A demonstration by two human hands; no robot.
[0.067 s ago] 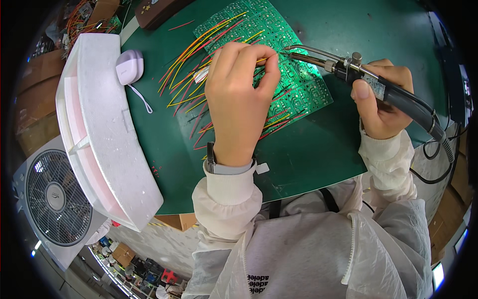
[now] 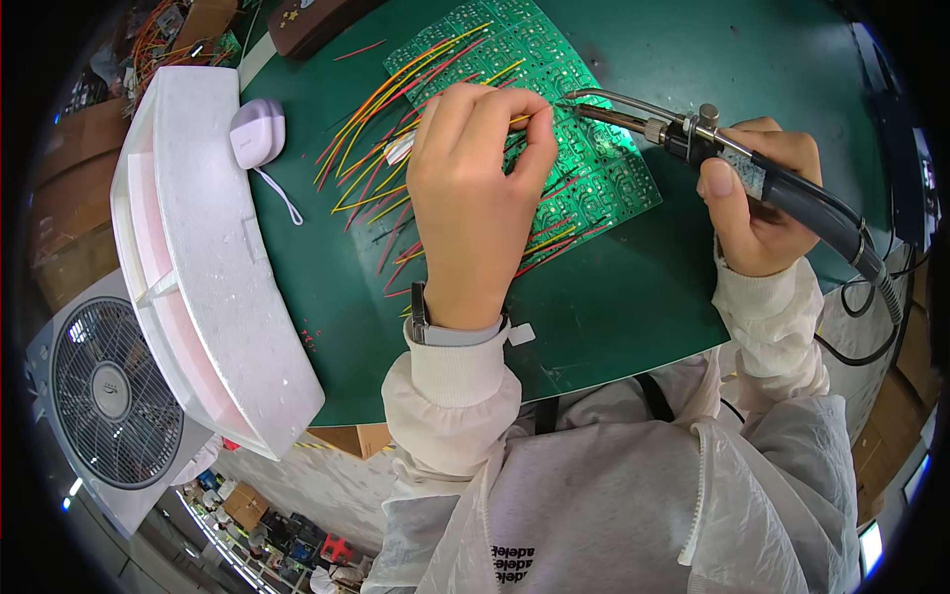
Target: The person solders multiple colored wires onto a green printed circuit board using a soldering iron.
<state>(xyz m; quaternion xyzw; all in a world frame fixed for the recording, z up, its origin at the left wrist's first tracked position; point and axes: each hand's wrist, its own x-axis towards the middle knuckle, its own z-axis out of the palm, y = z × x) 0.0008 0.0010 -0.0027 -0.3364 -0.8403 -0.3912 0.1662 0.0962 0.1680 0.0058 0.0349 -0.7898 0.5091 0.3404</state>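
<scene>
A panel of green circuit boards (image 2: 604, 163) lies on the dark green work surface, with red, yellow and black wires (image 2: 391, 84) sticking out to its left and near side. Over the panel, my left hand (image 2: 480, 168) pinches a yellow wire (image 2: 521, 120) between thumb and forefinger. My right hand (image 2: 762, 193) grips a soldering iron (image 2: 683, 137) that has a thin curved metal tube along its top. Its tip points left and meets the board close to the pinched wire's end; whether it touches the wire I cannot tell. My left palm hides part of the wires and a white piece (image 2: 400, 148).
Along the left edge stands a white foam tray (image 2: 213, 228) with compartments. A lilac case (image 2: 258, 134) with a strap lies beside it. A brown case (image 2: 312, 22) is at the far edge, and a fan (image 2: 111, 381) stands at lower left. The iron's cable (image 2: 881, 277) trails off right.
</scene>
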